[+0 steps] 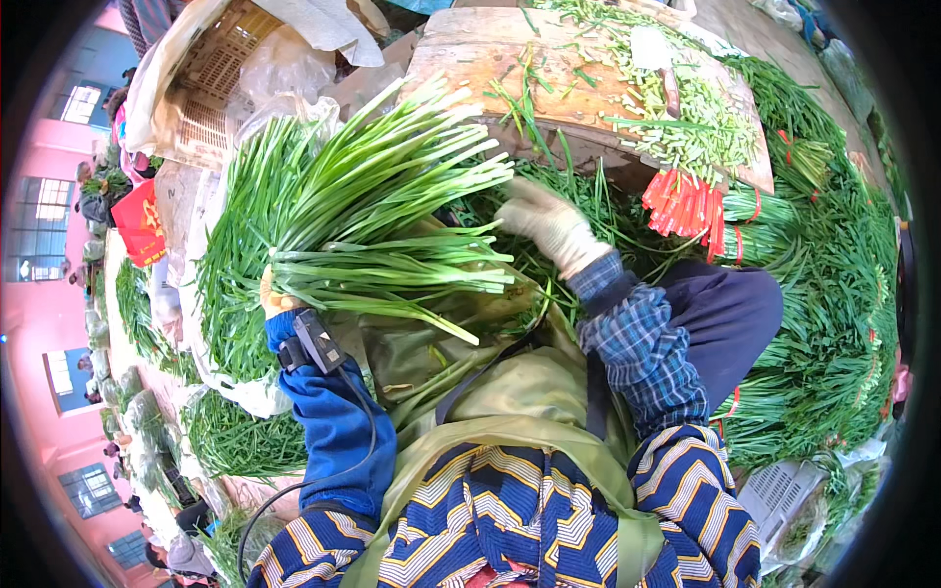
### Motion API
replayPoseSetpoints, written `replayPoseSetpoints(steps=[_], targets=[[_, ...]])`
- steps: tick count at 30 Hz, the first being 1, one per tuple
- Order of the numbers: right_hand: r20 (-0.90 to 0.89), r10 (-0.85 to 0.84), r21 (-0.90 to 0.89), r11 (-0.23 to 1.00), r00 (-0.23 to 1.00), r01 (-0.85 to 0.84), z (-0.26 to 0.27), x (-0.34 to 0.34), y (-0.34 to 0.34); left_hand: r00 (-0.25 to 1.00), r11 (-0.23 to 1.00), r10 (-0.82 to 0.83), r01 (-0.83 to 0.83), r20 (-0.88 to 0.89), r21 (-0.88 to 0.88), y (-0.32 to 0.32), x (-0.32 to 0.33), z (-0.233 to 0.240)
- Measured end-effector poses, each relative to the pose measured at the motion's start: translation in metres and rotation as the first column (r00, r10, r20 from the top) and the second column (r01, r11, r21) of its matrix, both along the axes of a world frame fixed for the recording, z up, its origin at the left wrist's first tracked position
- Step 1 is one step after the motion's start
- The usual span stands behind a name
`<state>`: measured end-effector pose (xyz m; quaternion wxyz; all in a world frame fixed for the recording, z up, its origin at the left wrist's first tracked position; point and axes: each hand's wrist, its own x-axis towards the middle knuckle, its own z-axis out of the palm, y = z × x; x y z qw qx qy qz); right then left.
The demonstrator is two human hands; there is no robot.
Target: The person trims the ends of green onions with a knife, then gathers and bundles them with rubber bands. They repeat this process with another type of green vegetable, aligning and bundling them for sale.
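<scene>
My left hand, in a tan glove, grips a bunch of garlic chives near its leafy side. The pale cut ends point right, above my apron. Behind that bunch lies a larger heap of chives, its stem ends also to the right. My right hand, in a whitish knit glove, is blurred just right of those stem ends. Its fingers look spread, and I see nothing held in it. Loose green leaves lie below and behind it. Over my lap hangs an olive apron.
Ahead, a wooden board bears chopped stem pieces and a cleaver. Red ties hang at its near edge. Tied chive bundles are piled right. A plastic crate stands far left. Other people sit along the left.
</scene>
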<state>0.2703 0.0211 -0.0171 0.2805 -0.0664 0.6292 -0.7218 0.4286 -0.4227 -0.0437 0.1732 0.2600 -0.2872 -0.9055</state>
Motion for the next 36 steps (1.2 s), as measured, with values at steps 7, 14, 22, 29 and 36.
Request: replayPoseSetpoints(steps=[7, 14, 22, 29, 36], targets=[[-0.13, 0.405, 0.0, 0.913, 0.905, -0.409, 0.046, 0.014, -0.012, 0.982, 0.978, 0.182, -0.176, 0.045, -0.113, 0.002, -0.015, 0.056], [0.307, -0.244, -0.07, 0.958, 0.92, 0.278, -0.016, -0.041, 0.044, 0.975, 0.997, 0.07, -0.073, -0.213, -0.003, -0.032, -0.034, 0.055], [-0.222, 0.427, 0.794, 0.602, 0.877, -0.092, -0.024, -0.015, 0.061, 0.985, 0.996, 0.045, -0.057, -0.168, -0.071, -0.064, -0.026, 0.037], [0.343, 0.415, -0.035, 0.902, 0.843, -0.43, 0.023, 0.021, -0.018, 0.985, 0.993, 0.066, -0.08, -0.157, -0.082, -0.044, -0.029, 0.04], [-0.133, 0.372, 0.689, 0.701, 0.919, -0.184, -0.007, -0.022, 0.093, 0.982, 0.992, 0.112, -0.12, -0.154, -0.047, -0.039, -0.031, 0.033]])
